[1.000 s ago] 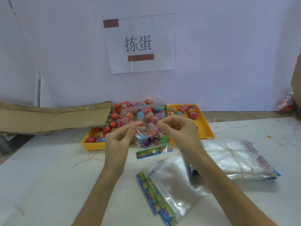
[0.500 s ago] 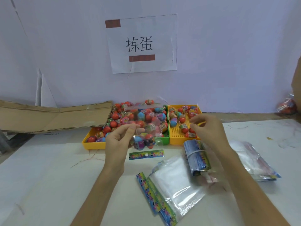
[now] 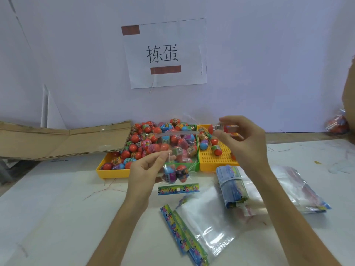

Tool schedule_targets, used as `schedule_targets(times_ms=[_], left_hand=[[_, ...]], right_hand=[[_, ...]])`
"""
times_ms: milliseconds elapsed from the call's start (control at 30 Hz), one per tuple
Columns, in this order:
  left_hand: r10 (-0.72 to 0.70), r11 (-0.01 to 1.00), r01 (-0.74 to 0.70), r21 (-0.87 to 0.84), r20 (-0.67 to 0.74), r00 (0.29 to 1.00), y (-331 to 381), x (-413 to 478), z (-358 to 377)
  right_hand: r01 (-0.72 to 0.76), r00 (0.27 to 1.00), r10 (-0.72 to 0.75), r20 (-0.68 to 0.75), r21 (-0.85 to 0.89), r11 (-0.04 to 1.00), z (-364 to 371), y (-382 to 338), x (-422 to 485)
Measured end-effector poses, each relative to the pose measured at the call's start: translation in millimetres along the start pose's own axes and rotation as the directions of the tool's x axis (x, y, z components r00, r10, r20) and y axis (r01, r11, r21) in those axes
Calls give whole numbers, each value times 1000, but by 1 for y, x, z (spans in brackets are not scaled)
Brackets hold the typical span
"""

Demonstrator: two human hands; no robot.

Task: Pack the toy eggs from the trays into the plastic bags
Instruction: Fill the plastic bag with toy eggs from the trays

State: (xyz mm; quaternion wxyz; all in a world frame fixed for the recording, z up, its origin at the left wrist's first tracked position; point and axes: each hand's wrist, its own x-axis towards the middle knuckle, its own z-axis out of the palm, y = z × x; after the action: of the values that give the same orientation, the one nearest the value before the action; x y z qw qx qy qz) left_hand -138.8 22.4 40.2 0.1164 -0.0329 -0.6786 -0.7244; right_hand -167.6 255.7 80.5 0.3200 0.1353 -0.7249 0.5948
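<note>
An egg (image 3: 221, 129) has been lifted from the 12 o'clock tray (image 3: 215, 162) in the right hand (image 3: 244, 139)'s closed grip, light and slippery, while the limp bag (image 3: 173, 160) is pinched at its mouth by the left hand (image 3: 148, 169).

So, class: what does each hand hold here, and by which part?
The left hand pinches the clear bag of toy eggs by its left edge. The right hand holds toy eggs in its fingertips, above the trays.
</note>
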Motion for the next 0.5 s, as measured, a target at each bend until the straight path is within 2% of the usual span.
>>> schedule_targets(times_ms=[33,100,233,333,500], left_hand=[[3,1000,-3,-1,6,1000,0,-1,1],[22,1000,-22,1,20,1000,1,-3,2],[92,995,-95,27,83,992,2,-5,4],[120,991,-125,38,105,987,0,-6,6],[160,983,-170,67,134,978,-1,-6,5]], right_hand=[[46,999,-48,17,81,996,4,-8,-4],[125,991,-131,40,131,984,15,-17,-13],[325,946,-323,30,-102,940,34,-18,-27],[323,946,-325,24,-201,925,37,-15,-29],[324,940,-290,180,-210,922,38,-12,-28]])
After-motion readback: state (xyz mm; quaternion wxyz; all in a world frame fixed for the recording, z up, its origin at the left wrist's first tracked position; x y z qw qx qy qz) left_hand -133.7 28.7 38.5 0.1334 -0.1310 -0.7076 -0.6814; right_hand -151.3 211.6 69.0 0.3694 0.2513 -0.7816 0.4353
